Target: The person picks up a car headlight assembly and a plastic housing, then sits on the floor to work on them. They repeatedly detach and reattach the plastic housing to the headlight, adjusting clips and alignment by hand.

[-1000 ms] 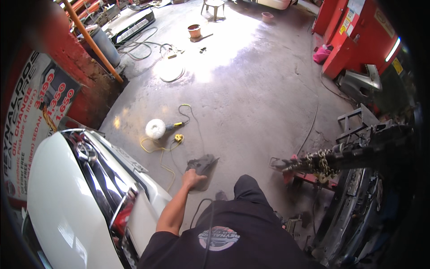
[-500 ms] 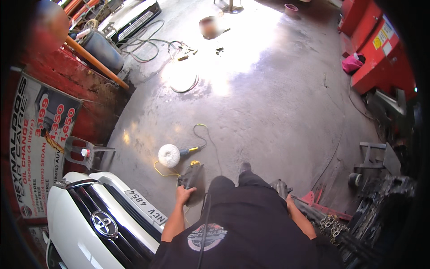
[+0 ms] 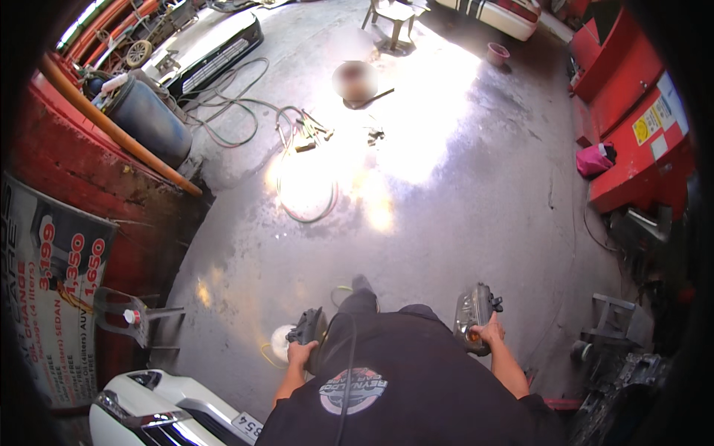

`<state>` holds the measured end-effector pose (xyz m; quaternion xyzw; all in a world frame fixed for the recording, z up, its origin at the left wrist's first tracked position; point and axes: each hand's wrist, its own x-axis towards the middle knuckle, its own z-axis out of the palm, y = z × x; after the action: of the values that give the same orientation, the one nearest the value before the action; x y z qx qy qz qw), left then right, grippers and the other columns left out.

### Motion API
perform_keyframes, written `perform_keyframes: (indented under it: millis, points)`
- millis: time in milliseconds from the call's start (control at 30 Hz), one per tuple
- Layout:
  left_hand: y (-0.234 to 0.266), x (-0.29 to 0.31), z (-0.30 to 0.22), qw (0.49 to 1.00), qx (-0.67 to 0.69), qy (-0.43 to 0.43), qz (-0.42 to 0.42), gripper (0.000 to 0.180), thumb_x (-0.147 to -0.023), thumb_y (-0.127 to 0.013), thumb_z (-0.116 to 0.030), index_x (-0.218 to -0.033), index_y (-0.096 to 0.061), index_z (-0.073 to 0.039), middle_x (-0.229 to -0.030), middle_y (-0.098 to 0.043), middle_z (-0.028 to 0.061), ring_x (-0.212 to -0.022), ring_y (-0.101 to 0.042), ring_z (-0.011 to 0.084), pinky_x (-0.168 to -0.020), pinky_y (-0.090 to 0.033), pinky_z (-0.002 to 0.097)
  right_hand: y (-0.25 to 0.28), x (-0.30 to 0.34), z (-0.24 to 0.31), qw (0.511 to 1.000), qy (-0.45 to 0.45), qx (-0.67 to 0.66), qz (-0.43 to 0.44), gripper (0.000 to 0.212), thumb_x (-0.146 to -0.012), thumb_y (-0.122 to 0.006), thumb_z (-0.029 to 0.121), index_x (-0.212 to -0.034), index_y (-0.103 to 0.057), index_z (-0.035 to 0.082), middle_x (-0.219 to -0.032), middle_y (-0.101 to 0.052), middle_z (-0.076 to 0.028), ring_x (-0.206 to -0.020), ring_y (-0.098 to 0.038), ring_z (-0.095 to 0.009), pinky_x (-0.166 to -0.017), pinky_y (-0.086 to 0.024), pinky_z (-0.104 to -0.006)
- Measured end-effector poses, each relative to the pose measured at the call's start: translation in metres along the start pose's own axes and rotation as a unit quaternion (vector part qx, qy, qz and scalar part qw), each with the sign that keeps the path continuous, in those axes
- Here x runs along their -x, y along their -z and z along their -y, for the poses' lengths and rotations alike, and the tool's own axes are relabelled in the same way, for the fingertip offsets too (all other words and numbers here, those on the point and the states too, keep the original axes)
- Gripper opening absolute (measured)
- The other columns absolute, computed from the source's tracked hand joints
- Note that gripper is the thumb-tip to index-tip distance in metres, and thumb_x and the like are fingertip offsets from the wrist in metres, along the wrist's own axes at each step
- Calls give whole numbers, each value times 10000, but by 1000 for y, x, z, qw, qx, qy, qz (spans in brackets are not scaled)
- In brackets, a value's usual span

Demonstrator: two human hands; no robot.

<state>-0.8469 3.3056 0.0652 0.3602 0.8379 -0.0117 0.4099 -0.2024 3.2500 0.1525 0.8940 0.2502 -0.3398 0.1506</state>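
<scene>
Low in frame, L of ctr, our L hand (image 3: pixel 300 353) grips a dark housing (image 3: pixel 306 327); R of ctr, our R hand (image 3: pixel 489 329) grips a headlight (image 3: pixel 470 311). Prob. carry step; next move needs firm grips.

Open floor (image 3: pixel 446 245) lies ahead, flanked by chair (image 3: pixel 111 311) left, metal frame (image 3: pixel 632 321) right.

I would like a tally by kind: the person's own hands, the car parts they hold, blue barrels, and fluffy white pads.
Hands: 2 (left hand, right hand)
Car parts held: 2 (dark part, headlight)
Blue barrel: 1
White pad: 1
Total: 6
</scene>
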Motion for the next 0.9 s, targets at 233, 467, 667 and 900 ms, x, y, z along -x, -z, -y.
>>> perform_keyframes:
  millis: [233, 467, 667, 900]
  points:
    - [115, -124, -170, 996, -48, -77, -5, 810, -664, -910, -578, -1115, -750, 76, -1107, -768, 275, -1069, -739, 405, -943, -561, 476, 51, -18, 162, 996, -36, -75, 10, 1191, -697, -903, 518, -1636, -298, 107, -1422, -646, -260, -1343, -610, -430, -1129, -488, -506]
    - [201, -244, -344, 984, -104, -143, 3, 837, -691, -892, -560, -1172, -717, 101, -1111, -736, 340, -1086, -727, 432, -925, -548, 483, 65, -99, 325, 993, -26, -93, 73, 1173, -692, -881, 508, -1624, -302, 95, -1414, -653, -259, -1327, -625, -425, -1116, -494, -496]
    - [273, -337, -496, 964, -180, -193, -14, 938, -710, -884, -541, -1263, -654, 181, -1173, -723, 364, -1145, -712, 458, -993, -541, 468, 103, -147, 465, 989, -35, -93, 111, 1202, -723, -867, 543, -1657, -258, 94, -1413, -655, -263, -1318, -630, -427, -1125, -477, -505]
    - [309, -411, -710, 940, -233, -249, 22, 853, -722, -871, -522, -1190, -687, 168, -1087, -736, 360, -1065, -744, 437, -937, -552, 474, 173, -170, 592, 980, -14, -187, 65, 1180, -709, -870, 474, -1653, -295, 63, -1406, -642, -278, -1326, -599, -450, -1136, -458, -521]
